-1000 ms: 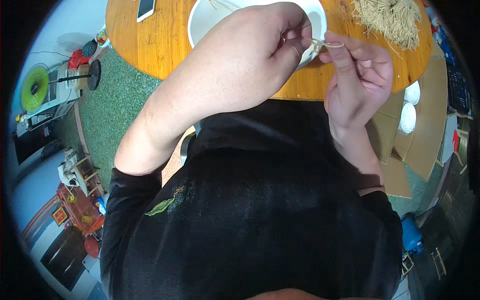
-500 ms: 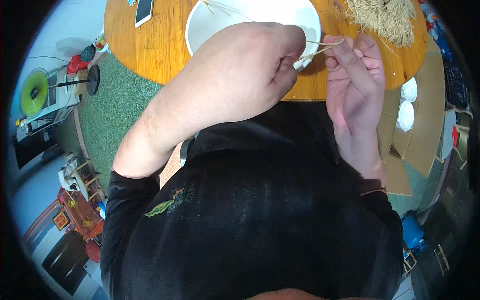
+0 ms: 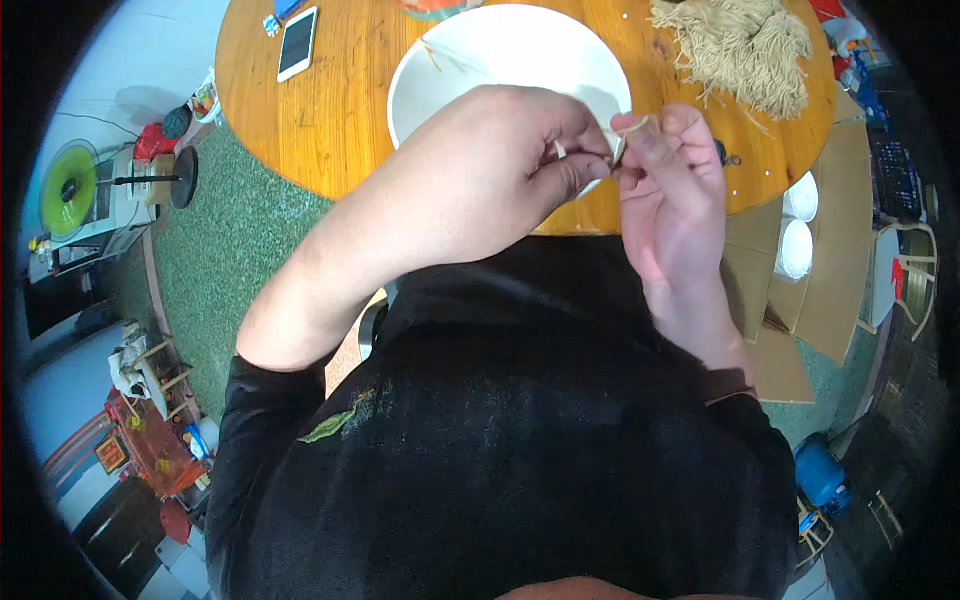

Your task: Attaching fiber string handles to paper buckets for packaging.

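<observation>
Left hand [image 3: 535, 155] and right hand [image 3: 682, 190]: fingers closed, pinching tan cord [image 3: 633, 127] between them, over near part of table [image 3: 345, 130], at right rim of white bowl [image 3: 530, 45]; strand bundle [image 3: 750, 55] toward far right edge, 1 phone [image 3: 297, 45] far left

"What do we see at the left of the wooden surface [image 3: 310, 140]?"
"We see a white-edged phone [image 3: 297, 45], dark screen up. Farther left, we spot a fan [image 3: 70, 190] with lime-green blades."
"And to our right?"
"We find brown cardboard [image 3: 845, 250] over the green floor [image 3: 230, 200], and a blue tank [image 3: 820, 472] lower down."
</observation>
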Demonstrator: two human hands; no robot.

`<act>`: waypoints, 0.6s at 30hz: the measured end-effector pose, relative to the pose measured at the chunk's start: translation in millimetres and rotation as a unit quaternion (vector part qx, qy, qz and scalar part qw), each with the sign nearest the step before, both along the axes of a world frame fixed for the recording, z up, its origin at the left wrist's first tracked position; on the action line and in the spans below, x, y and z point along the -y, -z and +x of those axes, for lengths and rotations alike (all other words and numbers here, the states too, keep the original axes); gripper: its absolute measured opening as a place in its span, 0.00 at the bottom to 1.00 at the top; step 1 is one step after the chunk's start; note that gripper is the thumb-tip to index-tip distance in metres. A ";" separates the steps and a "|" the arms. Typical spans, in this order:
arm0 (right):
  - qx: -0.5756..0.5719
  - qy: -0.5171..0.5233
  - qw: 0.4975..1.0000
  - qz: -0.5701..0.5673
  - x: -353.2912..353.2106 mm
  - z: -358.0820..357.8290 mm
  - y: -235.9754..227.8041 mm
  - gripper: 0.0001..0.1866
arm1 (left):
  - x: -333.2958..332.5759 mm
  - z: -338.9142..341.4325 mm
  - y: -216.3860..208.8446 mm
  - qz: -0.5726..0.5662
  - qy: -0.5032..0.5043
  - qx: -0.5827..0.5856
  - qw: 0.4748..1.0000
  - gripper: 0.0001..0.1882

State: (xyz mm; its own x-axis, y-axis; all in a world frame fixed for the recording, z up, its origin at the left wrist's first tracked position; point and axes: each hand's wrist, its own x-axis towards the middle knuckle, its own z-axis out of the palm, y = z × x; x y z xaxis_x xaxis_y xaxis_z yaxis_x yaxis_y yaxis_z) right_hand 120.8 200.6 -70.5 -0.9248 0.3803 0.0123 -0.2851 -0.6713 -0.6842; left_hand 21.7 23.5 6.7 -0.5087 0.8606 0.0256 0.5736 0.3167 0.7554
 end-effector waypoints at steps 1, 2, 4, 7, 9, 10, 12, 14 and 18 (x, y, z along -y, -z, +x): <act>0.001 0.004 1.000 0.012 2.5 1.8 -2.6 0.12 | 0.4 0.8 -1.6 0.000 -0.004 0.022 1.000 0.09; 0.000 0.009 1.000 0.027 3.9 3.6 -4.8 0.12 | 0.0 1.5 -2.6 0.003 -0.007 0.043 0.999 0.08; -0.015 0.026 0.998 0.049 8.4 5.1 -10.5 0.13 | -3.6 2.8 -10.1 0.006 -0.006 0.042 0.999 0.06; -0.045 0.048 0.996 0.053 16.4 9.8 -18.9 0.16 | -4.6 11.2 -15.7 0.035 0.002 -0.007 0.999 0.08; -0.045 0.058 0.994 0.085 17.6 14.2 -16.9 0.16 | -2.1 16.1 -21.0 0.041 0.001 -0.025 0.999 0.09; -0.041 0.053 0.992 0.103 18.7 16.6 -19.3 0.16 | 0.0 18.1 -27.0 0.033 0.003 -0.036 0.999 0.09; -0.073 0.048 0.987 0.136 24.1 20.8 -17.5 0.16 | 6.7 22.3 -30.3 0.034 0.006 -0.081 0.996 0.08; -0.093 0.050 0.983 0.153 29.6 21.6 -19.9 0.16 | 8.7 28.3 -27.7 0.062 -0.015 -0.093 0.994 0.08; -0.075 0.047 0.969 0.232 32.5 25.7 -22.2 0.16 | 14.0 34.1 -21.5 0.077 -0.045 -0.118 0.989 0.08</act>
State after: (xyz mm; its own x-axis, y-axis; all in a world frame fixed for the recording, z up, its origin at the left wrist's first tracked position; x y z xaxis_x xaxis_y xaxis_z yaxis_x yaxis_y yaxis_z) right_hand 146.5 168.2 -48.2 -0.8610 0.3846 0.3328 -0.4492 -0.2684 -0.8521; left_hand 55.9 9.6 28.2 -0.5469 0.7890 0.2800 0.7151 0.2663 0.6463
